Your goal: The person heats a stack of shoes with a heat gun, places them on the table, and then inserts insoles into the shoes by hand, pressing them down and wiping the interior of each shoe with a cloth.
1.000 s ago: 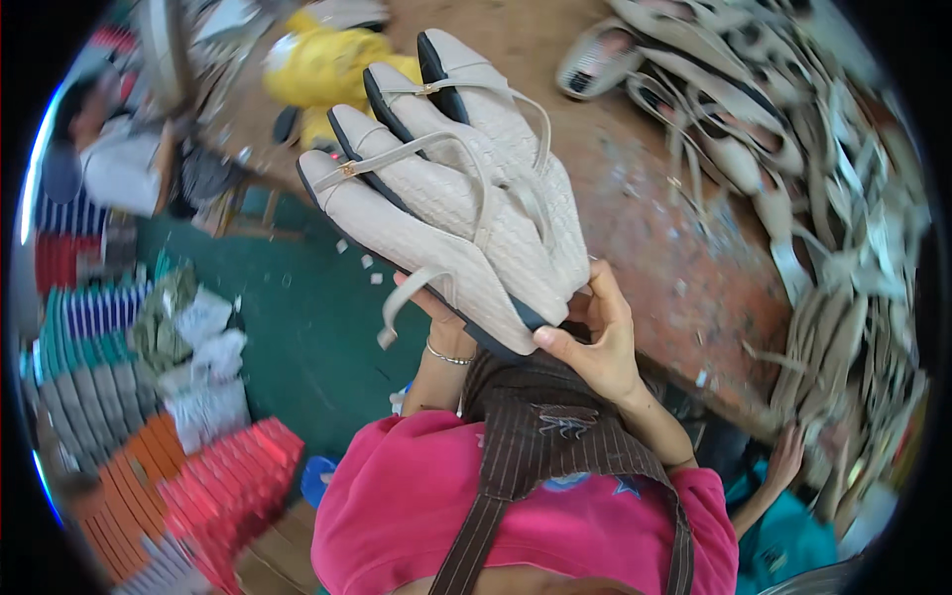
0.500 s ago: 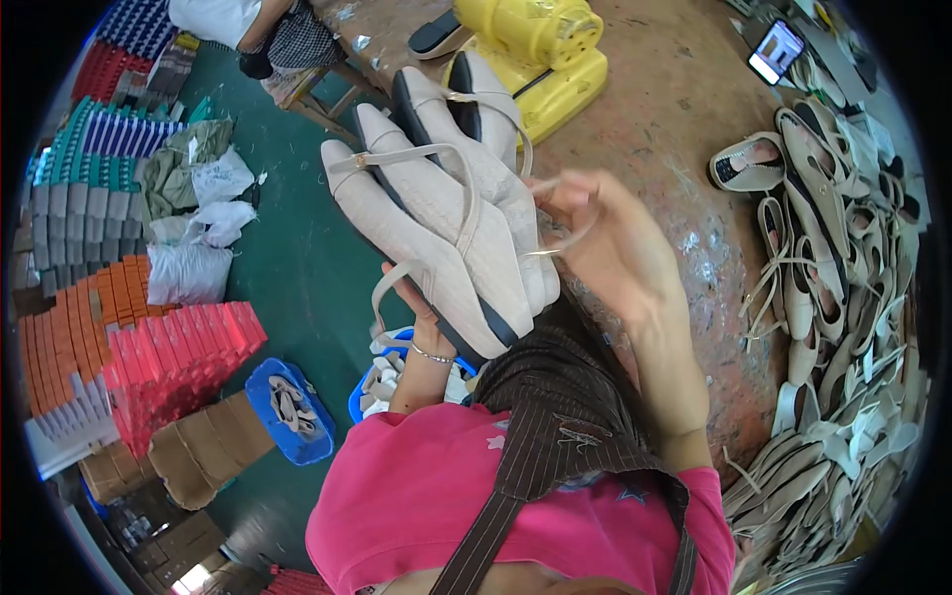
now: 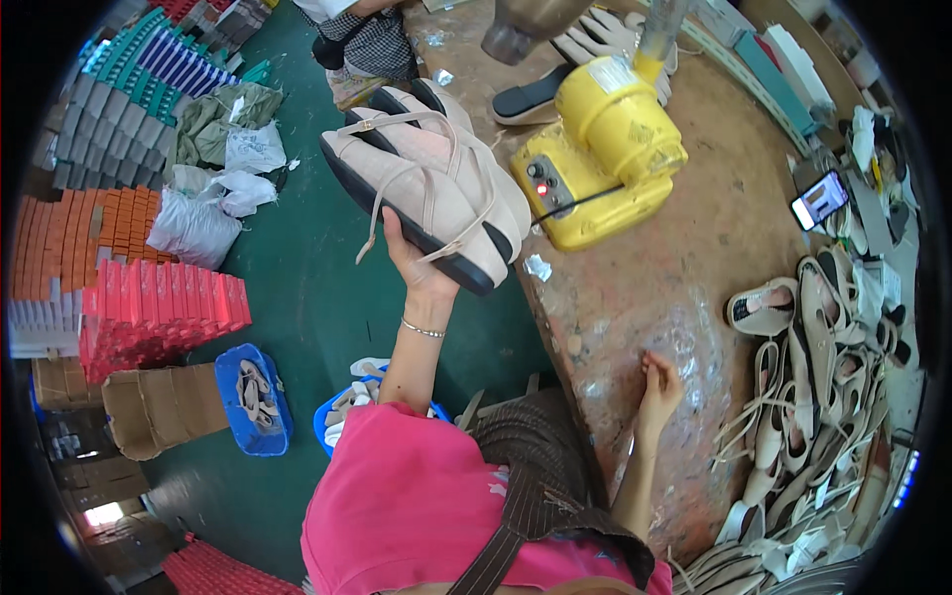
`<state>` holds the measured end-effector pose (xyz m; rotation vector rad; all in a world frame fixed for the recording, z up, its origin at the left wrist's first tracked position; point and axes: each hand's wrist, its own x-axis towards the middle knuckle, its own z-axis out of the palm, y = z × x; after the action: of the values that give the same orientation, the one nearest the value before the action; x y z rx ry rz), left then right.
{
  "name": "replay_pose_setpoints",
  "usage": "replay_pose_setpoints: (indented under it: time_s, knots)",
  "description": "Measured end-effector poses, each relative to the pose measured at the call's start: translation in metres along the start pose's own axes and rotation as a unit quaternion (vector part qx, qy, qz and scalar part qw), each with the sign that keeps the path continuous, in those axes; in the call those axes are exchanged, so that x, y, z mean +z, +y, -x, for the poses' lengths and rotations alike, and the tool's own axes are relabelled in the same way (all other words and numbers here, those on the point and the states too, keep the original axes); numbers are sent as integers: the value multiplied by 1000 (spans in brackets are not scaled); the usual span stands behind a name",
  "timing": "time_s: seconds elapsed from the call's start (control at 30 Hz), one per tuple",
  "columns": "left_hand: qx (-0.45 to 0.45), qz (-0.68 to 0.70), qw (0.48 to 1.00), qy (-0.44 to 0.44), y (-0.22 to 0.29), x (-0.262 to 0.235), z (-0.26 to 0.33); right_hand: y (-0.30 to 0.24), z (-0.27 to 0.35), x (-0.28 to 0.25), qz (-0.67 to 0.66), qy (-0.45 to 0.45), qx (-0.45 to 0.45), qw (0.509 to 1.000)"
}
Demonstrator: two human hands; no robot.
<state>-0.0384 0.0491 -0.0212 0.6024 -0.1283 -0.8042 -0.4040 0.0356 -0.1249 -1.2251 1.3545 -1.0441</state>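
A bundle of several pale beige strapped shoes (image 3: 446,164) with dark soles is raised at upper centre, the shoes nested side by side with pointed toes toward the far left. My left hand (image 3: 415,260) grips the bundle from below at its near end, and thin straps (image 3: 407,203) hang loose over it. Low over the worn brown bench (image 3: 635,307), my right hand (image 3: 661,389) holds nothing visible. Its fingers are loosely bent, a little apart. It is well away from the bundle.
A yellow machine (image 3: 605,159) with a cable stands on the bench, a dark-soled shoe (image 3: 531,97) beside it. Heaped beige shoes (image 3: 813,367) and a lit phone (image 3: 820,201) lie at right. Blue baskets (image 3: 285,421), pink boxes (image 3: 164,312) and another person (image 3: 372,45) are at left.
My right hand has left the shoes and dropped toward the bench at right. The bundle has moved farther from my body in my left hand. The view has shifted, showing more of the yellow machine.
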Motion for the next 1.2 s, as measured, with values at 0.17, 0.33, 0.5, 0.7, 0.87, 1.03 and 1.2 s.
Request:
replay_pose_setpoints:
  time_s: [0.17, 0.33, 0.5, 0.7, 0.87, 1.03, 1.2]
  knots:
    - [51, 12, 998, 33, -6, 27, -32, -16, 13, 12, 186, 16, -178, 966]
    - [50, 43, 998, -1, -10, 43, -49, -17, 13, 14, 189, 21, -161, 968]
    - [63, 37, 997, -2, -14, 55, -52, -19, 12, 13, 182, 23, -155, 971]
    - [67, 41, 997, 9, -11, 40, -42, -20, 11, 15, 178, 25, -145, 973]
    - [68, 36, 997, -25, -5, 34, -34, -19, 11, 13, 179, 27, -153, 972]
    - [-16, 325, 892, -312, 4, 2, -41, -20, 13, 16, 171, 16, -156, 973]
    - [17, 227, 946, -232, -2, -2, -46, -19, 13, 12, 179, 26, -155, 971]
